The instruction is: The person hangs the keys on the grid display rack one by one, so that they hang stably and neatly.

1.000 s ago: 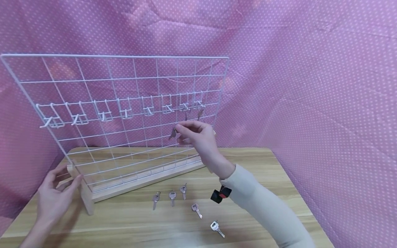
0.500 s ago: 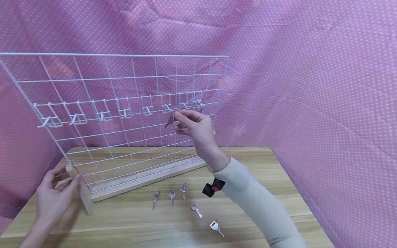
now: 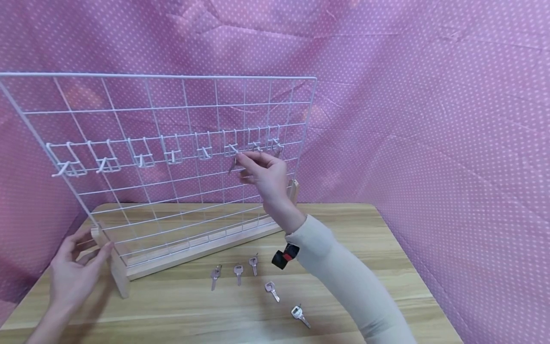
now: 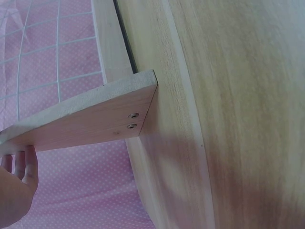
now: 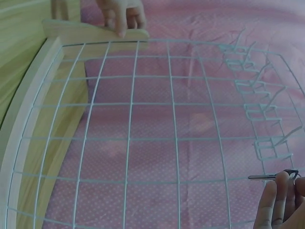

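Note:
My right hand pinches a small metal key between thumb and fingers. The key's blade points down and left, just beneath a white wire hook, third from the right in the row. My fingers cover its top, so I cannot tell whether its ring touches the hook. In the right wrist view the key shows beside the fingertips. My left hand grips the wooden end piece of the white wire grid rack, thumb in front. In the left wrist view its fingers touch the board.
Several loose keys lie on the wooden table in front of the rack. On the rack's two rightmost hooks hang keys, partly hidden by my right hand. Pink dotted cloth surrounds the table.
My right hand has risen and shifted slightly left with the key, from below the hook row to just under the hook. My left hand keeps its place on the wooden end piece.

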`<state>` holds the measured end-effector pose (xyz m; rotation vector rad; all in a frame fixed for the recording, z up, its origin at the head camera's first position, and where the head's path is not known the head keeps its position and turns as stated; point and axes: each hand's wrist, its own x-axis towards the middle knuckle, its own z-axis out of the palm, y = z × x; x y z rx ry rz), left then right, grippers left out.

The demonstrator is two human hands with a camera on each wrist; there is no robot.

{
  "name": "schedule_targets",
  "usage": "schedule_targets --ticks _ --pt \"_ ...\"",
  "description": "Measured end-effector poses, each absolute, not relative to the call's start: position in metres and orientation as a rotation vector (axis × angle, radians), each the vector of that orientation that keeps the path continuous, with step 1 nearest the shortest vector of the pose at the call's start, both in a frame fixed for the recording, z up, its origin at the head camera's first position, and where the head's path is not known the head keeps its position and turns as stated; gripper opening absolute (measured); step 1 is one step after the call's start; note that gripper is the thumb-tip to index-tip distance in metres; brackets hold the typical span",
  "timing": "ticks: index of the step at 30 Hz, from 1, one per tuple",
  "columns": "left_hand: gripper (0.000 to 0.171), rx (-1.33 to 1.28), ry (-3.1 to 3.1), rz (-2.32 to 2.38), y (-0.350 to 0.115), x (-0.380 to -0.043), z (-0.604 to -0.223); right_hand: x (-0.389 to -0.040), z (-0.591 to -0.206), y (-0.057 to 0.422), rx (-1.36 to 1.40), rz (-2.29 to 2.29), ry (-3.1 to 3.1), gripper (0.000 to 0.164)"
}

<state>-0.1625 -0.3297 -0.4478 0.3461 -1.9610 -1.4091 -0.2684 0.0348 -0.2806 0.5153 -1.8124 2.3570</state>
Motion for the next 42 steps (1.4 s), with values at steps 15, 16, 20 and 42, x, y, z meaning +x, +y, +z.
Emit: schedule_targets --ticks 15,16,20,42 --pt "0.057 0.356 -1.984 -1.439 -0.333 -0.163 -0.449 -0.258 -0.322 0.088 0.595 2.144 -2.277 0.024" --pt "0.057 0.351 -1.980 -1.437 -0.333 -0.163 -0.449 -0.257 -0.326 0.094 0.625 2.121 -2.307 0.024" --pt "0.058 0.337 -1.976 -1.426 -0.333 -0.163 -0.448 -0.255 -0.345 0.120 0.731 2.037 -2.420 0.026" --pt "0.059 0.371 -1.974 -1.448 -0.332 -0.164 -0.449 -0.215 -0.483 0.228 0.923 1.739 -2.893 0.029"
